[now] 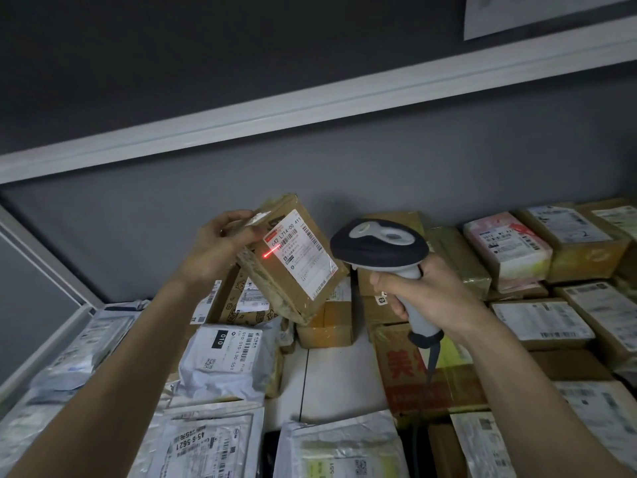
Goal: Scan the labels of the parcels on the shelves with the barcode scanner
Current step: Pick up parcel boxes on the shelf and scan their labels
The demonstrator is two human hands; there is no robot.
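My left hand [217, 246] grips a small brown cardboard parcel [293, 291] by its upper left corner and holds it tilted above the shelf. A white shipping label [303, 253] with barcodes faces me. A red laser line [272, 251] falls on the label's left edge and the bare cardboard beside it. My right hand [424, 291] grips the handle of a grey and black barcode scanner [379, 244], whose head points left at the parcel. The scanner's cable [431, 360] hangs down from the handle.
Many labelled parcels cover the white shelf [337, 377]: white poly bags [227, 360] at the left and front, brown boxes [541, 322] at the right, a red-printed carton [424, 381] under the scanner. A grey wall stands behind, a white shelf edge [310, 108] above.
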